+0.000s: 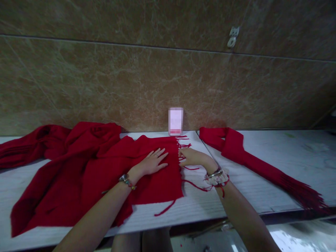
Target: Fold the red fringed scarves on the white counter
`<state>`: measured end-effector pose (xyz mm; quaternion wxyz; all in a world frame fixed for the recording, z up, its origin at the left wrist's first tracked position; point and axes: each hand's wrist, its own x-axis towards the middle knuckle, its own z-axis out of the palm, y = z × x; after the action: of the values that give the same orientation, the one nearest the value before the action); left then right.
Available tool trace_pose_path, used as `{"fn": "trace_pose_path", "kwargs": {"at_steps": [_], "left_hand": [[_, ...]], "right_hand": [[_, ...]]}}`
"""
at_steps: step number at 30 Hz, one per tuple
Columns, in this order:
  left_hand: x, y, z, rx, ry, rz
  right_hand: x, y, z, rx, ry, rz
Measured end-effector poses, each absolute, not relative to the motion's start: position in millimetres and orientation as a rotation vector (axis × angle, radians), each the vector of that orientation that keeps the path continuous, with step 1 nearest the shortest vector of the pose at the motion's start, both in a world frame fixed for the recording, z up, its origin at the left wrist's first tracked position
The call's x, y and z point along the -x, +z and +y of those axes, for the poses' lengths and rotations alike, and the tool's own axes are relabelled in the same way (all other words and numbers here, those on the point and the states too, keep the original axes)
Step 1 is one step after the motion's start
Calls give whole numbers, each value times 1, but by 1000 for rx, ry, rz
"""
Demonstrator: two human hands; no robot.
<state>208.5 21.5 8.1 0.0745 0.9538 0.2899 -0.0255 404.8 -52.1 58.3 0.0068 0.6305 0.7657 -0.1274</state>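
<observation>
A wide red scarf [105,182] lies on the white table, folded and rumpled at the left and flat toward its fringed right edge. My left hand [154,161] rests flat on the cloth near that edge, fingers spread. At the edge itself is my right hand [193,157], its fingers bent and closed around part of the fringe; the exact strands between them are hidden. Above and below this hand, several twisted tassels stick out. One long tassel [165,209] trails below the scarf's lower corner.
A second red scarf [258,166], narrowly folded, stretches to the right, its fringe near the front edge. More bunched red cloth [49,140] lies at the left. An upright phone-like rectangle [175,120] leans on the marbled wall [105,87]. A seam crosses the white table [204,206].
</observation>
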Motion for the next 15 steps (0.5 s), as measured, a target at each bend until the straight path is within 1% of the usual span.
{"fn": "trace_pose_path", "kwargs": {"at_steps": [6, 12, 15], "left_hand": [[-206, 8, 26, -2906, -11, 838], [-208, -1, 24, -3006, 242, 762], [-208, -2, 20, -2964, 182, 707]], "right_hand": [[-401, 55, -53, -1961, -568, 2405], [-384, 51, -51, -2004, -667, 2428], [-385, 57, -51, -2039, -706, 2454]]}}
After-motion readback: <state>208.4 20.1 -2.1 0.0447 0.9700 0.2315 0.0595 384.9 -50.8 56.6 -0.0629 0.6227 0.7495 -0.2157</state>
